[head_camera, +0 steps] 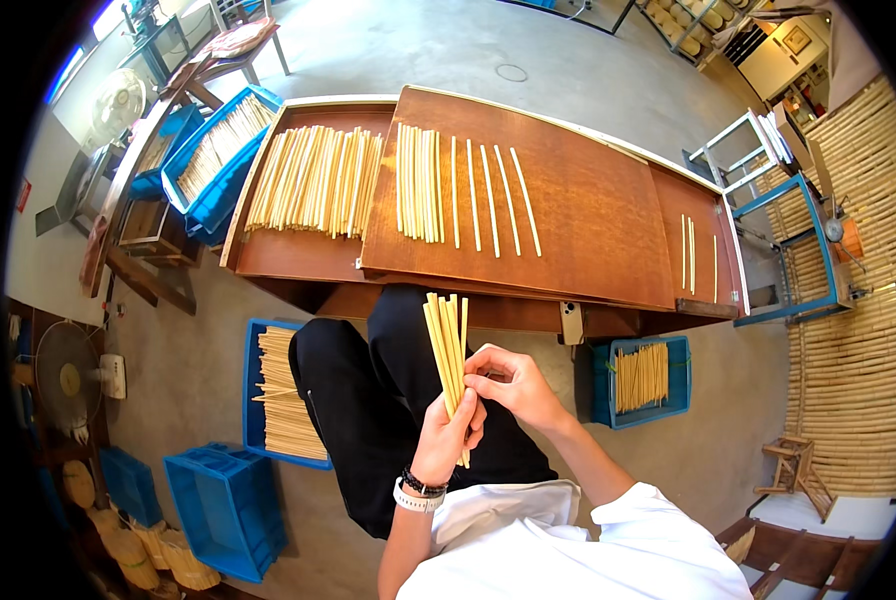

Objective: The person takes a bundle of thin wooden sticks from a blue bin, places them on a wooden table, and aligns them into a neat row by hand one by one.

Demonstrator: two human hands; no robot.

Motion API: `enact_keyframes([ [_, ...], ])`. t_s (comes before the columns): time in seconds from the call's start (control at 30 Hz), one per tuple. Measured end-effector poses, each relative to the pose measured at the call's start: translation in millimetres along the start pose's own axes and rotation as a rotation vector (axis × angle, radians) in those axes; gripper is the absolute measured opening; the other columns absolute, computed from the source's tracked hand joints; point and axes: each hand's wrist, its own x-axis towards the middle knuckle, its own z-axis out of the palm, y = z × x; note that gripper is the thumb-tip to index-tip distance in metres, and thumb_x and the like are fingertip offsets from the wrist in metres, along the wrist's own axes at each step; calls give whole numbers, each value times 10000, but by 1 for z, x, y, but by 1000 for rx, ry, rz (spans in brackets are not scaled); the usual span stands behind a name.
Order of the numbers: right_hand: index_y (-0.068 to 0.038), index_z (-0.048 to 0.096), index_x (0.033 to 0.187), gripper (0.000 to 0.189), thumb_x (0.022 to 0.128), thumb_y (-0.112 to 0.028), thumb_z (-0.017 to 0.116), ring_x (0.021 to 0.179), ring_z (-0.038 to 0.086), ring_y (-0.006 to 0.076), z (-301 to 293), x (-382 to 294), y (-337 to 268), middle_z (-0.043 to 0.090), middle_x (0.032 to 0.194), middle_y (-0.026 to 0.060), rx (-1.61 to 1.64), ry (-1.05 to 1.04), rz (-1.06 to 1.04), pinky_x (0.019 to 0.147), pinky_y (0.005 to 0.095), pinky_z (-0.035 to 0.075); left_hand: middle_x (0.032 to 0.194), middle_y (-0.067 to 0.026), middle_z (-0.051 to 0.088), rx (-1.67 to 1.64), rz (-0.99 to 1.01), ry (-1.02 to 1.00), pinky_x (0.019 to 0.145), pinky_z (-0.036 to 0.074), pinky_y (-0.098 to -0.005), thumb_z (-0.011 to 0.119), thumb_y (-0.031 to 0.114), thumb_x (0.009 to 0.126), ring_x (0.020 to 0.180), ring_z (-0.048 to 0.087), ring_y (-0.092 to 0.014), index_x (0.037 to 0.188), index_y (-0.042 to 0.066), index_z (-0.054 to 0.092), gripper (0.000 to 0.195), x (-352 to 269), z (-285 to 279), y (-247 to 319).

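Note:
Above my lap, my left hand (pixel 452 431) grips a bundle of thin pale sticks (pixel 442 330), which look like bamboo or wood, standing nearly upright. My right hand (pixel 514 381) touches the bundle's right side, thumb and forefinger pinched at one stick; whether it grips that stick I cannot tell. In front of me is a brown wooden table (pixel 590 202) with a raised board in its middle. On the board, a tight row of sticks (pixel 419 184) lies at the left, with several single sticks (pixel 495 202) spaced out beside it. A larger pile of sticks (pixel 317 180) fills the table's left section.
Several sticks (pixel 689 255) lie in the table's right section. Blue crates of sticks stand left of my legs (pixel 249 397), right under the table (pixel 680 412), and at the table's left end (pixel 223 184). Another blue crate (pixel 215 502) and a fan (pixel 69 371) are at lower left.

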Motion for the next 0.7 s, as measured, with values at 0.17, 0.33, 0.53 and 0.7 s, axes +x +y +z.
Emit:
enact_keyframes([
  [0.17, 8, 625, 973, 106, 911, -77, 639, 813, 586, 74, 6, 1, -5, 610, 848, 12, 49, -5, 9, 751, 232, 492, 703, 18, 476, 28, 7, 10, 439, 356, -176, 446, 202, 1035, 510, 432, -43, 1000, 58, 517, 165, -2, -3, -1],
  [0.33, -2, 606, 971, 96, 931, -87, 625, 739, 541, 54, 5, 2, 1, 616, 861, 19, 163, 27, 17, 667, 212, 454, 683, 17, 483, 69, 17, 52, 438, 341, -177, 439, 211, 1037, 499, 432, -46, 986, 47, 537, 198, -3, 1, 3],
  [0.53, -13, 604, 986, 84, 938, -80, 617, 717, 527, 54, 3, 2, -2, 631, 870, 28, 153, 107, 14, 641, 207, 439, 643, 21, 472, 76, 26, 83, 438, 324, -181, 444, 221, 1034, 484, 427, -49, 977, 29, 565, 234, 0, -1, 2],
  [0.7, -21, 616, 1029, 122, 933, -95, 624, 780, 579, 65, 3, 2, 0, 650, 880, 27, 156, 36, 13, 674, 204, 462, 657, 16, 523, 48, 14, 107, 437, 320, -177, 445, 222, 1036, 480, 422, -38, 989, 19, 585, 250, 1, -2, 1],
])
